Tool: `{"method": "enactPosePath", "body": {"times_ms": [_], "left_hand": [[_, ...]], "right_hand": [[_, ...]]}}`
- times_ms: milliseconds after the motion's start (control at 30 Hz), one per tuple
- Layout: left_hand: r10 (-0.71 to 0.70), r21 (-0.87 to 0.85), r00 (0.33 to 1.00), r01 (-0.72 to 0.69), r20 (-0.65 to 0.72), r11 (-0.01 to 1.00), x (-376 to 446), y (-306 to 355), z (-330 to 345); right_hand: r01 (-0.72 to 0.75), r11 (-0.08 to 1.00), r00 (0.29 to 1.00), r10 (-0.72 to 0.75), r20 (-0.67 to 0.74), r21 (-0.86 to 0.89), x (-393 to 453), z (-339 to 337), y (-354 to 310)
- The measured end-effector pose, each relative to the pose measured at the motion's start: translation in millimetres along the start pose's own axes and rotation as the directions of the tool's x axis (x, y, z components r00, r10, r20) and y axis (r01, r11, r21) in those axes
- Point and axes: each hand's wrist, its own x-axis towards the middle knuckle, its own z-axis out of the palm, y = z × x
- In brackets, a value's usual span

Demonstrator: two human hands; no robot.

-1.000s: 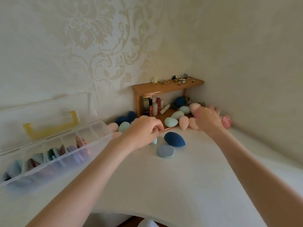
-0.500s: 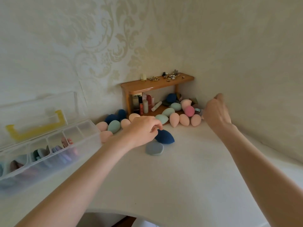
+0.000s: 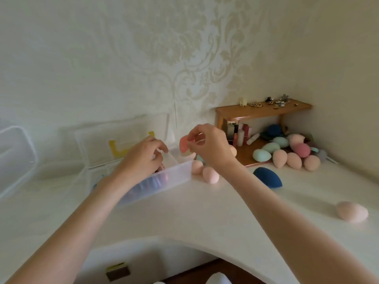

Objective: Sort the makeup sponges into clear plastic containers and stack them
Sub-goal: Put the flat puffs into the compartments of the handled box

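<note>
A clear plastic container [image 3: 176,179] with an open lid and yellow handle [image 3: 117,149] sits on the white desk, with several coloured sponges inside. My left hand [image 3: 143,158] reaches down into it, fingers curled; what it holds is hidden. My right hand [image 3: 211,146] pinches a flat pink sponge [image 3: 184,145] just above the container's right end. Two peach sponges [image 3: 211,175] lie beside the container. A navy sponge [image 3: 268,177] lies to the right, and a peach sponge [image 3: 351,212] sits alone at the far right.
A small wooden shelf [image 3: 262,110] stands in the corner with trinkets on top and bottles under it. Several mint, peach, pink and navy sponges [image 3: 287,154] are heaped in front. Another clear container [image 3: 14,158] stands at the far left. The desk's front edge curves inward.
Both hands left the sponge pile and moved left to the container. My right hand now holds a pink sponge; my left is inside the container. The grey round sponge is gone from the desk.
</note>
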Motion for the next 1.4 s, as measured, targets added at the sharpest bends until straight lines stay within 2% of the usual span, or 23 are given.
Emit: {"method": "enactPosePath", "body": {"times_ms": [67, 167, 200, 267, 300, 333, 400, 467, 533, 600, 633, 700, 867, 900, 1033, 1133, 1200, 1267, 1333, 1400], "left_hand": [[-0.041, 0.02, 0.999, 0.041, 0.02, 0.999, -7, -19, -9], [-0.069, 0.023, 0.994, 0.067, 0.09, 0.997, -14, -33, -13], [-0.067, 0.004, 0.991, 0.067, 0.114, 0.998, -15, -34, -13], [-0.039, -0.024, 0.989, 0.043, 0.145, 0.999, -13, -37, -10], [-0.038, -0.017, 0.988, 0.041, 0.147, 0.999, -11, -36, -7], [-0.044, 0.01, 0.99, 0.043, 0.134, 0.999, -9, -35, -4], [-0.062, 0.107, 0.998, 0.06, 0.017, 0.992, -5, -32, 1], [-0.016, 0.145, 0.997, 0.027, -0.081, 0.989, 0, -25, 5], [0.048, 0.099, 0.991, -0.035, -0.123, 0.994, 1, -17, 7], [0.101, 0.031, 0.984, -0.098, -0.147, 0.995, 0, -9, 14], [0.117, -0.003, 0.982, -0.118, -0.148, 0.993, -2, -1, 20], [0.141, -0.047, 0.978, -0.15, -0.153, 0.988, -9, 17, 33], [0.259, 0.011, 0.956, -0.26, -0.141, 0.965, -26, 51, 49], [0.271, 0.017, 0.954, -0.271, -0.129, 0.962, -28, 54, 50], [0.28, 0.037, 0.955, -0.278, -0.101, 0.96, -33, 56, 46], [0.267, 0.032, 0.961, -0.265, -0.069, 0.964, -34, 51, 42], [0.252, 0.026, 0.966, -0.251, -0.051, 0.968, -32, 47, 36], [0.222, 0.032, 0.974, -0.221, -0.046, 0.975, -29, 41, 29], [0.193, 0.032, 0.979, -0.191, -0.061, 0.981, -24, 32, 21], [0.169, 0.035, 0.983, -0.167, -0.076, 0.985, -17, 21, 14]], "right_hand": [[-0.003, 1.0, 1.0, 0.004, 0.03, -0.027, 2, 23, 2], [0.031, 0.983, 0.997, -0.019, 0.07, -0.181, 2, 50, 7], [0.082, 0.966, 0.987, -0.045, 0.153, -0.247, 3, 56, 8], [0.251, 0.882, 0.918, -0.087, 0.386, -0.398, -1, 61, 4], [0.299, 0.842, 0.895, -0.084, 0.437, -0.449, -3, 59, 0], [0.292, 0.833, 0.905, -0.082, 0.417, -0.469, -6, 51, -4], [0.176, 0.849, 0.97, -0.064, 0.233, -0.499, -17, 20, -12], [0.072, 0.791, 0.996, -0.03, 0.079, -0.608, -45, -32, -10], [-0.079, 0.636, 0.985, 0.169, 0.039, -0.767, -85, -82, 3], [-0.202, 0.493, 0.892, 0.449, 0.048, -0.846, -125, -97, 17], [-0.245, 0.498, 0.855, 0.516, 0.057, -0.832, -142, -93, 28], [-0.319, 0.573, 0.856, 0.516, 0.029, -0.755, -159, -73, 41], [-0.157, 0.558, 0.946, 0.323, 0.039, -0.815, -150, -41, 36], [-0.144, 0.569, 0.944, 0.325, 0.06, -0.809, -149, -40, 33], [0.017, 0.66, 0.895, 0.325, 0.305, -0.751, -150, -33, 18], [-0.05, 0.797, 0.864, 0.337, 0.375, -0.602, -140, -32, 13], [-0.125, 0.859, 0.902, 0.307, 0.303, -0.497, -117, -35, 10], [-0.228, 0.923, 0.957, 0.271, 0.102, -0.31, -83, -39, 8], [-0.261, 0.954, 0.965, 0.256, -0.054, -0.148, -42, -39, 11], [-0.279, 0.951, 0.956, 0.262, -0.132, -0.132, -6, -32, 22]]}}
